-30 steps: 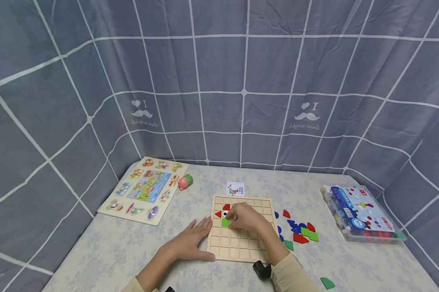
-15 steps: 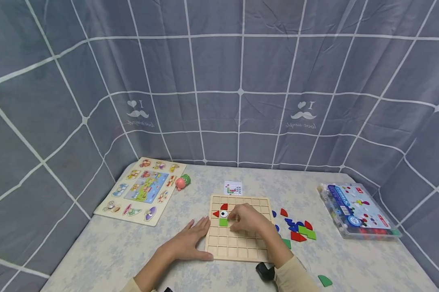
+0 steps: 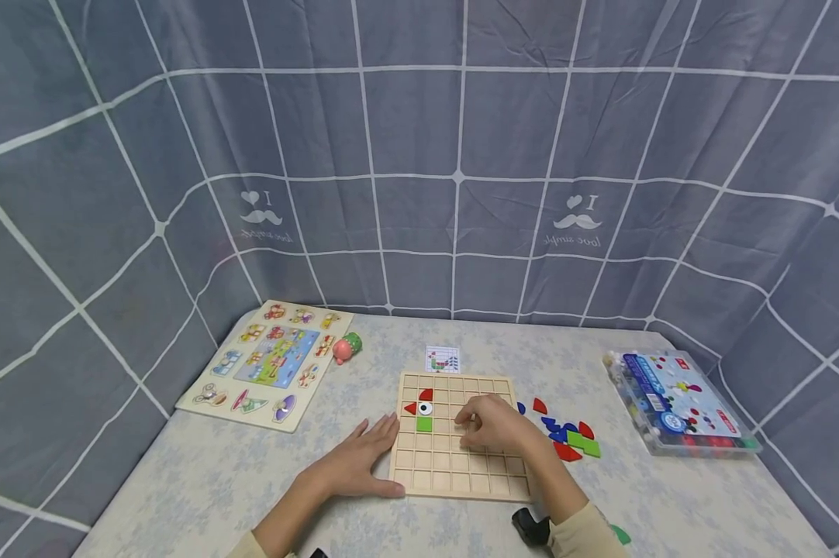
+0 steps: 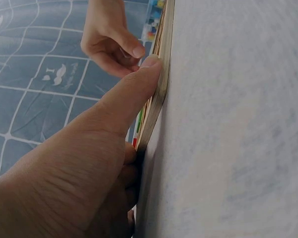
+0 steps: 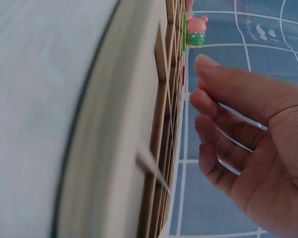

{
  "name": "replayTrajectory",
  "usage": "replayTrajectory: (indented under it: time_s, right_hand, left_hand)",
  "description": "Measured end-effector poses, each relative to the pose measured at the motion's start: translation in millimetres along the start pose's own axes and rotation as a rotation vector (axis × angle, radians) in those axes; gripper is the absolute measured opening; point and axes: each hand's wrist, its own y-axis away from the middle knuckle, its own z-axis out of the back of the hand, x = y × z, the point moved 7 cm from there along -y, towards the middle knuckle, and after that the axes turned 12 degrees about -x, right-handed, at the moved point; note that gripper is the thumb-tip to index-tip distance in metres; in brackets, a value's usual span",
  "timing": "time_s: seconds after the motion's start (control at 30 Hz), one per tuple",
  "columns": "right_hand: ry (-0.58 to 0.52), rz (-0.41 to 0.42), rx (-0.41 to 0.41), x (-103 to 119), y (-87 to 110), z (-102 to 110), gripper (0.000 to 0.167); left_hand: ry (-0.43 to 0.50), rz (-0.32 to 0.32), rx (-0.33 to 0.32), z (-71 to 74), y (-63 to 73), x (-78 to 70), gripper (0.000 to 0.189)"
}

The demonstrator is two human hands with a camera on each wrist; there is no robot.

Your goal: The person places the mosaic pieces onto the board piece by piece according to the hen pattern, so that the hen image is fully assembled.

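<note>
A wooden grid board (image 3: 450, 461) lies on the table. At its upper left sit a red quarter piece (image 3: 426, 395), a red triangle (image 3: 410, 408), a white piece with a black dot (image 3: 425, 408) and a green square (image 3: 424, 424). My left hand (image 3: 360, 463) rests along the board's left edge, fingers extended; its thumb (image 4: 134, 91) touches the rim in the left wrist view. Over the board's right half hovers my right hand (image 3: 496, 424), its fingers loosely bent. Nothing shows between its fingertips (image 5: 204, 62) in the right wrist view.
Right of the board lie loose blue pieces (image 3: 559, 428), red pieces and green pieces (image 3: 583, 443). A pattern card (image 3: 443, 359) is behind it. A peg puzzle (image 3: 262, 364) and a small pink-and-green toy (image 3: 346, 348) are left. A clear plastic case (image 3: 681, 403) stands right.
My right hand has moved right, away from the green square, uncovering the white dotted piece and the middle of the board. My left hand stays at the board's edge. The head view has shifted slightly.
</note>
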Motion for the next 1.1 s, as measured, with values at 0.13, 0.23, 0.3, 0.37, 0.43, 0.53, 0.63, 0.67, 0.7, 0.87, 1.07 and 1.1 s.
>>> replayTrajectory:
  time_s: [0.13,0.23,0.3,0.37,0.43,0.53,0.63,0.67,0.7,0.87,1.07,1.1]
  right_hand:
    - [0.000,0.011,-0.012,-4.8,5.4,8.7,0.025]
    - [-0.001,0.007,-0.022,-11.9,11.8,16.0,0.025]
    - [0.001,0.008,-0.033,-17.9,15.8,20.9,0.025]
    - [0.001,0.007,-0.045,-24.7,20.0,25.8,0.024]
    - [-0.004,0.001,-0.055,-32.0,24.6,31.4,0.024]
    - [0.003,-0.011,-0.065,-43.9,31.6,41.0,0.025]
    - [0.012,-0.048,-0.072,-57.5,38.6,51.3,0.028]
    - [0.016,-0.066,-0.075,-62.3,40.7,54.5,0.029]
    - [0.019,-0.082,-0.077,-67.2,43.0,57.5,0.029]
    - [0.047,-0.202,-0.099,-93.1,53.2,71.3,0.029]
    - [0.074,-0.309,-0.095,-125.1,63.6,85.0,0.026]
    - [0.074,-0.317,-0.090,-129.1,65.1,86.5,0.026]
  left_hand:
    - [0.001,-0.003,0.001,0.9,0.0,-1.4,0.110]
    - [0.000,-0.003,-0.001,1.0,-0.3,-1.9,0.110]
    - [-0.001,-0.003,-0.005,1.5,-0.6,-2.3,0.109]
    - [-0.004,-0.005,-0.006,1.5,-1.0,-2.4,0.109]
    - [-0.005,-0.005,-0.006,1.6,-1.3,-2.3,0.109]
    - [-0.002,-0.003,-0.005,1.5,-1.2,-1.9,0.109]
    - [-0.003,-0.001,-0.006,1.4,-0.6,-1.2,0.110]
    - [-0.006,-0.002,-0.006,1.2,-0.5,-1.1,0.110]
    - [-0.009,-0.002,-0.007,1.2,-0.3,-0.9,0.110]
    - [-0.016,-0.006,-0.011,1.0,0.0,-0.5,0.110]
    - [-0.020,-0.003,-0.015,0.5,0.0,-1.0,0.110]
    - [-0.022,-0.003,-0.014,0.3,0.1,-0.8,0.110]
